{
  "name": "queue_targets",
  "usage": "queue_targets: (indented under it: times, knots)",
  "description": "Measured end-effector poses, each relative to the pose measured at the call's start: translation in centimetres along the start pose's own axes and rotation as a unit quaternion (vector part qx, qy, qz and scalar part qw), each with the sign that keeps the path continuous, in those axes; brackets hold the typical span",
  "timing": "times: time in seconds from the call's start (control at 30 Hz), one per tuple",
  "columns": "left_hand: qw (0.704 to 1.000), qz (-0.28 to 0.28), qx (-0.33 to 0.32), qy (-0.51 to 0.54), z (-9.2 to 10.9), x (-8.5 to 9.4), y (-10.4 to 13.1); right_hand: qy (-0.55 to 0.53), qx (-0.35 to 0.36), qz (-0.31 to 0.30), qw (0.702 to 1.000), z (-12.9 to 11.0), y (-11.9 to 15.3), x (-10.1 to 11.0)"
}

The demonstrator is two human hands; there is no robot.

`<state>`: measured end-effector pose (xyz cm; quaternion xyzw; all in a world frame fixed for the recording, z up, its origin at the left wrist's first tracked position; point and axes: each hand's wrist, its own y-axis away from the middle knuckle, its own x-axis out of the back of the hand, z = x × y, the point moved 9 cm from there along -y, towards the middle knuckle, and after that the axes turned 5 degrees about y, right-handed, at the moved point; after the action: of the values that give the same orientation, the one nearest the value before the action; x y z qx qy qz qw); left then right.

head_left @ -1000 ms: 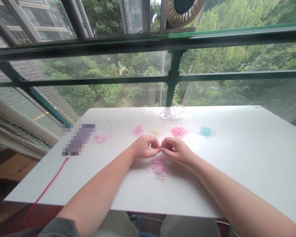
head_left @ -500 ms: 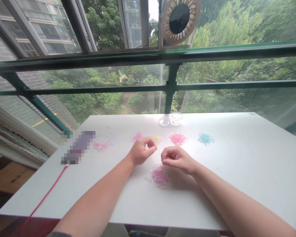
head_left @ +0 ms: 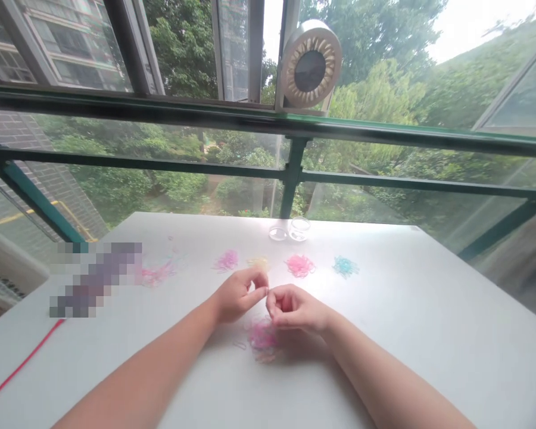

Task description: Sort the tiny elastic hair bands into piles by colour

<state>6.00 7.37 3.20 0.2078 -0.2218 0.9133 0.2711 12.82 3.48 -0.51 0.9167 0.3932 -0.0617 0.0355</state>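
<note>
My left hand (head_left: 242,295) is closed in a pinch above the table, its thumb and index fingertips at the right. My right hand (head_left: 298,308) is pinched too, its fingertips almost touching those of the left. A tiny pale bit shows between them, too small to name. Below the hands lies a mixed pink and purple pile (head_left: 262,335) of thin loops that look like small rubber bands. One loose loop (head_left: 240,345) lies to its left. Behind my left hand is a yellow pile (head_left: 258,263), partly hidden; a pink pile (head_left: 299,266) lies behind my right hand.
On the white table (head_left: 384,357) are a purple pile (head_left: 226,260), a blue pile (head_left: 345,266) and a scattered pink pile (head_left: 156,273). A clear round container (head_left: 299,229) stands near the back edge beside a clear lid (head_left: 277,233). A pixelated object (head_left: 100,280) with a red cord (head_left: 22,363) lies left.
My hands have come together, fingertips now nearly meeting, where before there was a gap between them. The view has shifted, so the table and piles appear further left and lower.
</note>
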Motion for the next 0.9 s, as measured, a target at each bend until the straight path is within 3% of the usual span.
queue_targets:
  times: [0.1, 0.27, 0.37, 0.5, 0.63, 0.73, 0.8, 0.9]
  knots:
    - [1.0, -0.024, -0.004, 0.001, 0.0, -0.4, 0.0, 0.01, 0.001, 0.031, 0.999, -0.1, -0.1, 0.5]
    - [0.999, -0.032, 0.006, 0.005, 0.0, -0.4, -0.1, 0.088, 0.044, 0.207, 0.974, -1.3, 0.3, 4.2]
    - [0.999, -0.026, 0.023, 0.031, -0.2, -0.3, -0.2, 0.143, 0.05, 0.27, 0.951, -1.6, 0.7, 5.7]
    - [0.988, -0.037, 0.063, 0.137, -1.0, -0.8, 0.0, 0.217, 0.045, 0.29, 0.931, -1.9, 0.9, 5.9]
    - [0.947, -0.096, 0.101, 0.29, -1.5, -2.3, 0.4, 0.279, 0.051, 0.275, 0.919, -2.3, 0.9, 5.2]
    - [0.923, -0.123, 0.121, 0.344, -1.7, -2.8, 0.5, 0.281, 0.066, 0.285, 0.914, -2.6, 1.1, 5.2]
    - [0.925, -0.121, 0.118, 0.34, -1.9, -2.7, 0.4, 0.264, 0.076, 0.298, 0.914, -2.7, 1.2, 5.5]
    - [0.957, -0.079, 0.111, 0.255, -2.5, -1.7, 0.1, 0.24, 0.083, 0.288, 0.924, -2.7, 1.1, 5.4]
